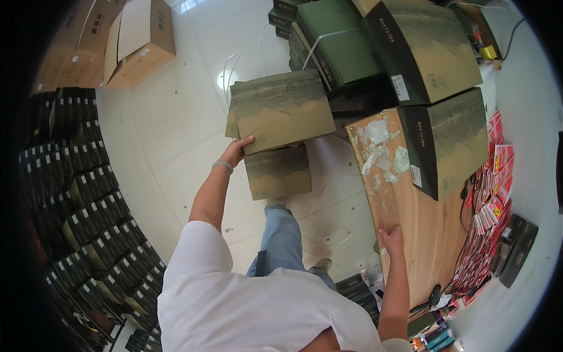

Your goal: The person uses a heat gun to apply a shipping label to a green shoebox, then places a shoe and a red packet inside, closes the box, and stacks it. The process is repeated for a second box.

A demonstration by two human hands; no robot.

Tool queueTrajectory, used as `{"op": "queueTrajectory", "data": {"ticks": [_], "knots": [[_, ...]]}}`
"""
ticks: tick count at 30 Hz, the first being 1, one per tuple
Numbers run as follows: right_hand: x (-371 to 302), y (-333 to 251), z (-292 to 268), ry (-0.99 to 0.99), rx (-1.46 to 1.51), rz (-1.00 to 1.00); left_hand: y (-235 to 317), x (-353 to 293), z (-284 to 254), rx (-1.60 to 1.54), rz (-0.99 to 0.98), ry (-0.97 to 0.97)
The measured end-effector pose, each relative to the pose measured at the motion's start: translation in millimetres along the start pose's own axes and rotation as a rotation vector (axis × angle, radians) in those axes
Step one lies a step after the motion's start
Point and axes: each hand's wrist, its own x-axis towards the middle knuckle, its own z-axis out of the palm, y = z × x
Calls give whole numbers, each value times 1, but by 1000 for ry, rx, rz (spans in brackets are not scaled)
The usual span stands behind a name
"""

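My left hand (236, 151), with a bracelet at the wrist, grips the near left corner of a flat olive-gold box (284, 108) with a misty landscape print. Its thumb lies on the top face; the fingers are hidden underneath. A similar piece shows along this box's left edge. Just nearer to me, and partly covered by it, is a smaller-looking box (278, 174) with the same print, above my foot. On the right, my right hand (392, 242) is closed on the left edge of a wooden table (431, 252), its thumb on top and its other fingers partly hidden.
Two large printed boxes (448, 146) stand at the table's far end, beside torn paper scraps (381, 146). Red packets (487, 205) line the right side. Strapped green boxes (340, 44) lie ahead. Rows of black boxes (88, 193) fill the left; cardboard cartons (141, 41) stand far left.
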Motion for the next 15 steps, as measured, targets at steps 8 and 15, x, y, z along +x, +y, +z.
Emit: {"op": "queueTrajectory", "data": {"ticks": [8, 15], "knots": [[-1, 7, 15, 5, 134, 70, 27, -150, 60, -444, 60, -41], [-12, -10, -17, -80, 203, -14, -36, -301, 105, -708, -24, 296]]}}
